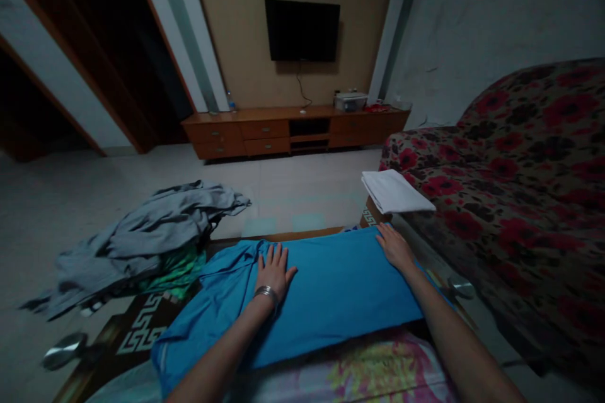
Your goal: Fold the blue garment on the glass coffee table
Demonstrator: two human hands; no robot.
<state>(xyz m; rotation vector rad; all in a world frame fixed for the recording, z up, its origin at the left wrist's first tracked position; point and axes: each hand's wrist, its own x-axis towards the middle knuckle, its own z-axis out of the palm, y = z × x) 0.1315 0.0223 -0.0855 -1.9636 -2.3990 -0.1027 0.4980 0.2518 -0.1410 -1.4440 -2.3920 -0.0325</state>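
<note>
Both palms lie flat and unclenched, left hand (273,272) mid-cloth, right hand (394,247) at the table's far-right corner, pinning the blue shirt (331,289) smooth

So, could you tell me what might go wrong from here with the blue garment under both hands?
The blue garment is bunched at its left end, beyond the left hand, so creases may get pressed in. The right hand sits at the far right edge, near the folded white cloth on the sofa arm; a sweep there could knock it off. The grey clothes pile lies close by and could snag or mix in.
</note>
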